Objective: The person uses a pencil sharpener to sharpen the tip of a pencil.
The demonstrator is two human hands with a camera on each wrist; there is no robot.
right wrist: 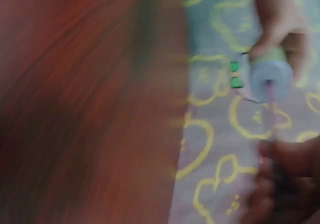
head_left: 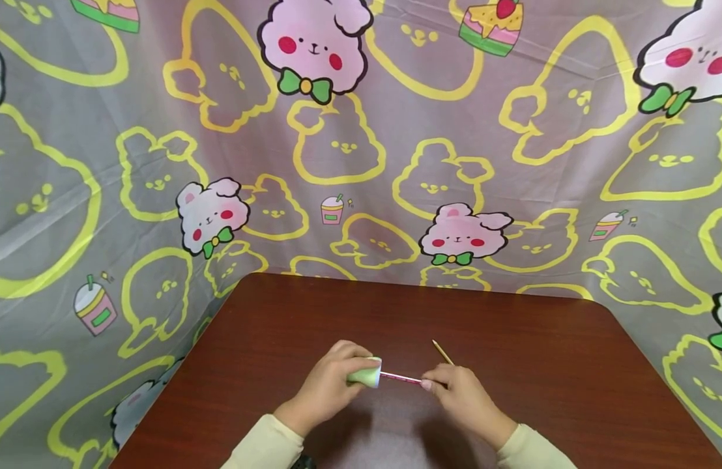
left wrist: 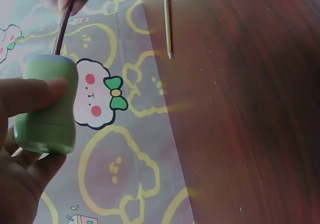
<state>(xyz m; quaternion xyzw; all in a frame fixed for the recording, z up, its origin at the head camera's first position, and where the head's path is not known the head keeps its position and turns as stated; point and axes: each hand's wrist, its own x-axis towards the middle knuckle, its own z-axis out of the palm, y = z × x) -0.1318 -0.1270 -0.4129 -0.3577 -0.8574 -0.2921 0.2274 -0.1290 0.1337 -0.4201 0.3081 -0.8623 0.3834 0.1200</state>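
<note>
My left hand (head_left: 328, 381) grips a small green pencil sharpener (head_left: 367, 374), waisted in shape, with a pale blue end (right wrist: 272, 75) that faces right. A pink and white patterned pencil (head_left: 401, 378) runs straight into the hole in that end. Its other end is pinched between thumb and fingers of my right hand (head_left: 465, 396). Both hands are held above the near part of the table. In the left wrist view the thumb lies across the green body (left wrist: 50, 119) of the sharpener. Motion blurs the right wrist view, and the pencil's tip is hidden inside the sharpener.
A second pencil (head_left: 443, 352), plain wood-coloured, lies on the brown table (head_left: 337, 312) just beyond my right hand. Grey cloth (head_left: 361, 195) printed with yellow outlines and rabbit faces hangs along the table's back and sides. Something dark (head_left: 303, 462) shows beside the left sleeve.
</note>
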